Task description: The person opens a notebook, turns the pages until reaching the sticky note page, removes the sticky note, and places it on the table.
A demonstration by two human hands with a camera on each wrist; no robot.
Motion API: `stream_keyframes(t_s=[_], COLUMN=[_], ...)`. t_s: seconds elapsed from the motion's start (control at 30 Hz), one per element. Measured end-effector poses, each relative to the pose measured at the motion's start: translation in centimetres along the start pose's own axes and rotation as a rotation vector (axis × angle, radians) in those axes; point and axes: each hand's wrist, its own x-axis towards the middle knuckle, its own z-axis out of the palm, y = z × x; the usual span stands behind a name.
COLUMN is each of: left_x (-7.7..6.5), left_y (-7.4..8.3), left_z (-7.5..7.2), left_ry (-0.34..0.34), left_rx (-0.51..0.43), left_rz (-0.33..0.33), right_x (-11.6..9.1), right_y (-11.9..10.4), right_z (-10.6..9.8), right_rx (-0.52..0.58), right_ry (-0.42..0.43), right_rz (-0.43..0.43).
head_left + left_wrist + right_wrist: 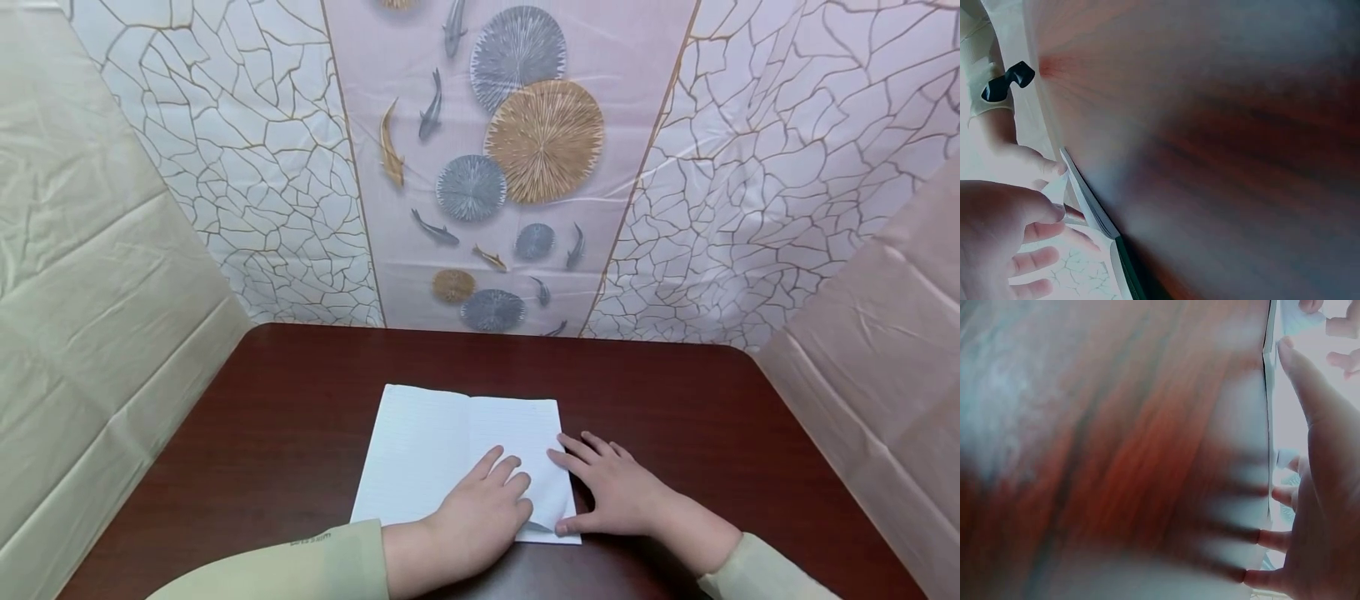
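An open lined notebook [420, 442] lies on the table, its white pages facing up. My left hand [483, 517] is over the lower part of the right page, fingers slightly bent and spread apart. Beside it, the loose lower corner of that page [538, 525] lifts in a small curl. At the right edge of the notebook is my right hand [618, 487], its fingers spread onto the page's side and its thumb [1294, 359] at the bottom corner. A dark green cover edge [1125, 269] shows under the pages in the left wrist view.
The dark reddish-brown table [300, 367] has rounded far corners. Behind it hangs a patterned backdrop [540, 142] with fish and round leaf shapes, and pale cloth walls [97, 333] stand on both sides. A black strap piece [1010, 81] sits on the right sleeve.
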Motion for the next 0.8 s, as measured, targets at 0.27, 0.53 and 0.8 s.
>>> stream_keyframes(t_s=[0.27, 0.53, 0.8], left_x=[0.1, -0.2, -0.5], left_y=[0.1, -0.1, -0.7], left_z=[0.2, 0.2, -0.4], left_ry=[0.002, 0.040, 0.039], left_rx=[-0.040, -0.080, -0.127], left_rz=[-0.011, -0.043, -0.122], right_x=[-0.5, -0.5, -0.4], right_y=[1.0, 1.2, 1.5], right_z=[0.4, 0.6, 0.8], right_rx=[0.011, 0.023, 0.008], right_ry=[0.034, 0.027, 0.046], right_rz=[0.025, 0.058, 0.032])
